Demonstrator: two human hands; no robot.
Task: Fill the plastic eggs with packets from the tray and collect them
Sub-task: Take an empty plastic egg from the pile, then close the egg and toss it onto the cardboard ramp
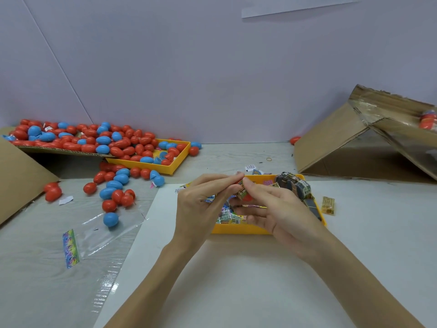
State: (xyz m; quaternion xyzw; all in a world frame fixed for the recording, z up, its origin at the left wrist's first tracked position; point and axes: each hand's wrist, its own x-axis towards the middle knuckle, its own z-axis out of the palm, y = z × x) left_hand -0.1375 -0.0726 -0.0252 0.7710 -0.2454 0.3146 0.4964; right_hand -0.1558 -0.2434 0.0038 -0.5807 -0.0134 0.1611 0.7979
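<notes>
- The left hand and right hand are meeting above the yellow tray, both sets of fingertips pinching a red egg half with a folded packet sitting in it.
- The tray is lying at the centre, holding loose packets and banded bundles.
- At 10 o'clock, red and blue eggs are spilling over a second yellow tray and the table.
- At 3 o'clock, a cardboard box is lying tipped, with one stray packet beside the tray.
</notes>
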